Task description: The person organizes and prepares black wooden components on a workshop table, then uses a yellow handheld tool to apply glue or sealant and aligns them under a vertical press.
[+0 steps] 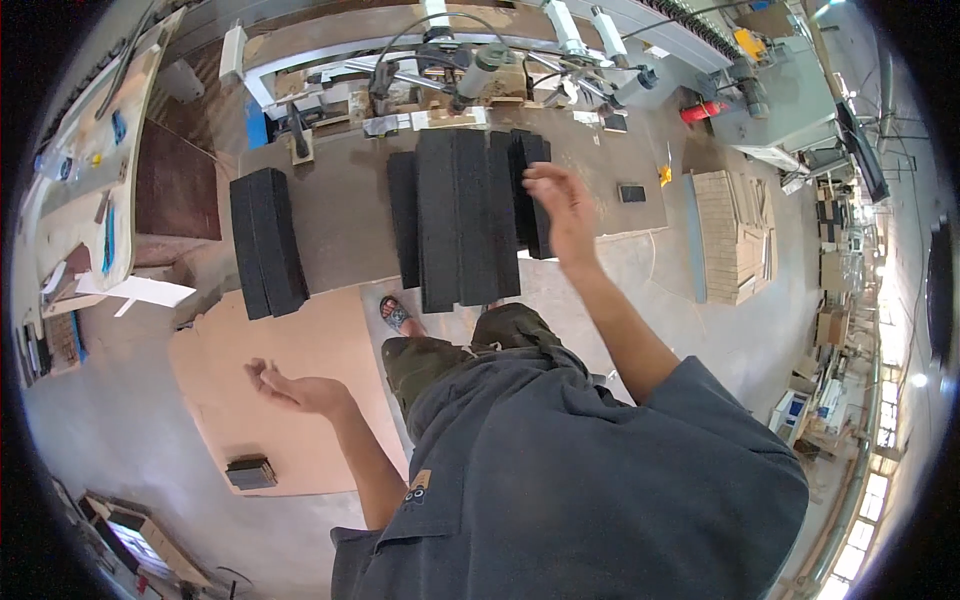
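Note:
Dark strip-shaped pieces stand in a tall black stack [455, 215] at the middle of the brown worktable [345, 235]. Narrower black strips [532, 150] adjoin it on the right. My right hand [565, 215] is over these right-hand strips, fingers stretched and slightly bent, with nothing visible in it. Whether the fingertips touch the strips, I cannot tell. A separate black stack [268, 240] sits at the table's left end. Away from the table, my left hand [295, 388] hangs in the air above a peach-coloured board [320, 440], palm up, fingers loosely bent and empty.
Along the table's far side runs a machine [440, 75] with cylinders and hoses. A small dark block [631, 193] lies at the right. Stacked tan panels [735, 235] stand further right. On the peach board rests a small dark pile [251, 472]. A cluttered bench [95, 190] is at left.

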### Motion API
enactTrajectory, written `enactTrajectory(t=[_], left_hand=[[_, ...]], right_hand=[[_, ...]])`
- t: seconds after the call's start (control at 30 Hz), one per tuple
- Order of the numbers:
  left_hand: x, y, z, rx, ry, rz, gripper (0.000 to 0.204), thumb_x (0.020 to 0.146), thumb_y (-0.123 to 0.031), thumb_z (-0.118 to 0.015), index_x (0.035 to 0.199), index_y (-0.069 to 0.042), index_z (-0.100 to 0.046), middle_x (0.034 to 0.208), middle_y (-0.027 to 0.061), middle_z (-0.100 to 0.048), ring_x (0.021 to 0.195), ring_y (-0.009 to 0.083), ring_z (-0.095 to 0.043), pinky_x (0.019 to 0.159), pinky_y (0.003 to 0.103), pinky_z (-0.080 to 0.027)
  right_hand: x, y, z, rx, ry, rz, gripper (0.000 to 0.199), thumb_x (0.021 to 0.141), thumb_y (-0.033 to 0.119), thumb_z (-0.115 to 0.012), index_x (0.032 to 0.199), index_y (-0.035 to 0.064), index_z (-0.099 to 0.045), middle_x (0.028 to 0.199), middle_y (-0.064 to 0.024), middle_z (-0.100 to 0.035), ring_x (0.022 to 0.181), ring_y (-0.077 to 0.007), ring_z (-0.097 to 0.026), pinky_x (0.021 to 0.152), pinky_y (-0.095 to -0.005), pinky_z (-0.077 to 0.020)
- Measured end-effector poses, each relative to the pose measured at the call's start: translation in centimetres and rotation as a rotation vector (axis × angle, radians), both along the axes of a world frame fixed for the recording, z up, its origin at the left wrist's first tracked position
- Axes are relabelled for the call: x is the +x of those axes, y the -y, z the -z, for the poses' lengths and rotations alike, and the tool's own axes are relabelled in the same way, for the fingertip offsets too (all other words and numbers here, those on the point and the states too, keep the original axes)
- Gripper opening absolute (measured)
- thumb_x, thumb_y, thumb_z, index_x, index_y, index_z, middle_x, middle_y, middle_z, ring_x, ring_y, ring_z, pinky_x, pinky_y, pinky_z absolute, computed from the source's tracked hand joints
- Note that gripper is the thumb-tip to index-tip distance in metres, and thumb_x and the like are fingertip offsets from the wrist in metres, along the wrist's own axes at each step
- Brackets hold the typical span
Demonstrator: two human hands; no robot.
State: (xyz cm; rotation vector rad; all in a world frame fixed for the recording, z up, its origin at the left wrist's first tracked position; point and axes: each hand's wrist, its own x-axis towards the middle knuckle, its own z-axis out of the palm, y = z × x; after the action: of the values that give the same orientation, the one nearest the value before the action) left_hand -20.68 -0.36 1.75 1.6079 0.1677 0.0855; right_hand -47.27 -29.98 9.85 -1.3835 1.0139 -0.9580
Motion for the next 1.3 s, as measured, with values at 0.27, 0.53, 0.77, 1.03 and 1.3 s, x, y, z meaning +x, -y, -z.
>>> enactTrajectory(t=[0.27, 0.53, 0.77, 1.03, 1.3], left_hand=[[-22.3, 14.7, -9.9, -0.028, -0.051, 1.349, 0.038, 0.101, -0.012, -0.066, 0.134, 0.005, -0.064, 0.131, 0.0188, -0.070, 0.123, 0.0300, -0.065, 0.111, 0.041, -0.047], [-31.4, 25.7, 8.9, 0.677, -0.063, 1.105, 0.097, 0.101, -0.063, -0.066, 0.152, 0.017, -0.047, 0.153, 0.0400, -0.051, 0.145, 0.0486, -0.051, 0.122, 0.049, -0.040], [-31.3, 24.2, 12.3, 0.532, -0.564, 0.844, 0.099, 0.093, -0.074, -0.070, 0.141, 0.012, -0.060, 0.140, 0.0285, -0.066, 0.133, 0.0400, -0.061, 0.114, 0.044, -0.045], [-31.1, 22.9, 11.8, 0.062, -0.711, 0.996, 0.053, 0.099, -0.046, -0.081, 0.122, 0.000, -0.069, 0.110, 0.0057, -0.073, 0.095, 0.0144, -0.068, 0.082, 0.030, -0.055], [-31.5, 23.1, 11.5, 0.345, -0.480, 0.973, 0.086, 0.098, -0.053, -0.079, 0.150, 0.010, -0.055, 0.132, 0.0151, -0.071, 0.117, 0.0254, -0.068, 0.104, 0.038, -0.051]], right_hand=[[-16.9, 6.3, 18.3, 0.580, -0.053, 0.357, 0.060, 0.105, 0.052, -0.066, 0.142, 0.0051, -0.062, 0.139, -0.0124, -0.067, 0.129, -0.0235, -0.063, 0.113, -0.0390, -0.0462], [-13.9, 6.2, 18.7, 0.599, -0.075, -0.011, 0.072, 0.105, 0.048, -0.063, 0.151, -0.0061, -0.055, 0.148, -0.0282, -0.062, 0.139, -0.0379, -0.058, 0.116, -0.0433, -0.0427], [-13.9, 4.1, 22.1, 0.623, -0.356, 0.026, 0.069, 0.103, 0.036, -0.068, 0.150, -0.0107, -0.052, 0.142, -0.0267, -0.065, 0.132, -0.0326, -0.062, 0.113, -0.0408, -0.0463], [-14.9, 5.3, 24.9, 0.389, -0.409, 0.145, 0.065, 0.099, 0.039, -0.069, 0.143, -0.0063, -0.059, 0.145, -0.0324, -0.056, 0.136, -0.0474, -0.055, 0.117, -0.0498, -0.0426], [-14.7, 6.8, 22.8, 0.441, -0.335, 0.107, 0.083, 0.103, 0.062, -0.059, 0.151, -0.0054, -0.055, 0.150, -0.0338, -0.052, 0.141, -0.0481, -0.051, 0.121, -0.0496, -0.0385]])
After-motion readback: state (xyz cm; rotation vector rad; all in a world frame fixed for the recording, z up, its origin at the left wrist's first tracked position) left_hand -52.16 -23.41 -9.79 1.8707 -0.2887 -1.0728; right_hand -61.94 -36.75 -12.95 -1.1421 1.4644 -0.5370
